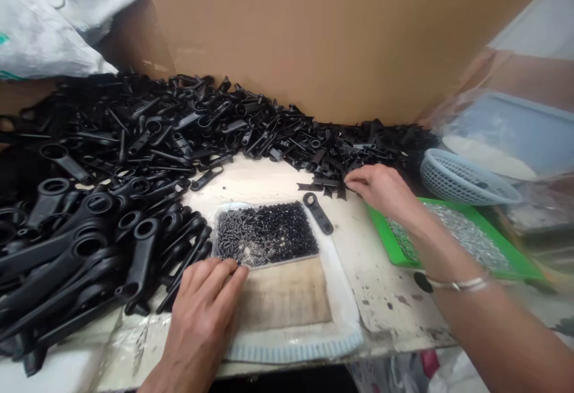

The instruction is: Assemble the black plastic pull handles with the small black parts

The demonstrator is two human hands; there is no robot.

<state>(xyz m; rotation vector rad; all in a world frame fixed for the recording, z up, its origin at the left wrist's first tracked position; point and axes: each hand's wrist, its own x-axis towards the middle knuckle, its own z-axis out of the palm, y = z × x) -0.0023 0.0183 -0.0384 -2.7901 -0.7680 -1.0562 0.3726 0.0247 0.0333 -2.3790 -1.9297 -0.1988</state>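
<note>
My left hand (204, 306) rests at the near left corner of a shallow tray (269, 263) of small black parts (287, 231). Its fingers are curled together, and whatever they hold, if anything, is hidden. My right hand (381, 189) reaches to the front of a heap of flat black plastic pieces (359, 148). Thumb and fingertips pinch at the edge of a small notched black piece (341, 189). A single black handle-like part (317, 213) with a ring end lies just right of the tray.
A large heap of black ring-ended parts (134, 124) spreads over the left and back. Under my right forearm sits a green tray (390, 249) of small shiny metal pieces (466, 231). A pale blue basket (452, 177) stands behind it. Cardboard (291, 34) closes off the back.
</note>
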